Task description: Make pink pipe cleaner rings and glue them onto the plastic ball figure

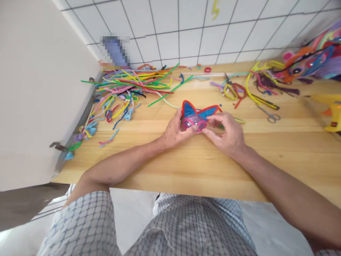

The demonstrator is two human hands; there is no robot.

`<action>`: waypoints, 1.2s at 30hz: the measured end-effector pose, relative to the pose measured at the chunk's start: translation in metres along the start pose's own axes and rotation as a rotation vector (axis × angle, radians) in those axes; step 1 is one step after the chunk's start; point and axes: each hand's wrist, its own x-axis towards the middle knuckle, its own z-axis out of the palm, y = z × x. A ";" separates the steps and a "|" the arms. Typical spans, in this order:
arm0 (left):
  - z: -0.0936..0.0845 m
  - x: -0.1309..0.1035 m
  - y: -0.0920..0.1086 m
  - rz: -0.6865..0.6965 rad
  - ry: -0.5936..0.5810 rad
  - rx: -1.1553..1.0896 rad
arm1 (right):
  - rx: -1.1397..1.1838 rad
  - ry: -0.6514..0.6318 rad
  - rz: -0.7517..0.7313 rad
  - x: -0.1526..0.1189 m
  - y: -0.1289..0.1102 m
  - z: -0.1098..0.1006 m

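Note:
Between my hands is a small pipe-cleaner figure (189, 113) with two pointed blue ears edged in red, a purple face and pink rings like glasses. My left hand (176, 132) grips its left side, the thumb lying across the lower front. On the other side, my right hand (226, 133) pinches the figure's right edge between thumb and fingers. The figure is held over the wooden table, its ears pointing toward the wall. What lies behind it is hidden by the hands.
A heap of colourful pipe cleaners (133, 82) covers the back left. Scissors with yellow and orange handles (230, 91), small metal scissors (272, 117), a yellow glue gun (333, 111) and colourful finished figures (306, 65) lie to the right. A tiled wall (165, 30) stands behind.

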 end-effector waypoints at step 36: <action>-0.001 0.007 0.006 -0.187 -0.030 -0.395 | -0.052 0.115 0.055 0.000 0.002 0.000</action>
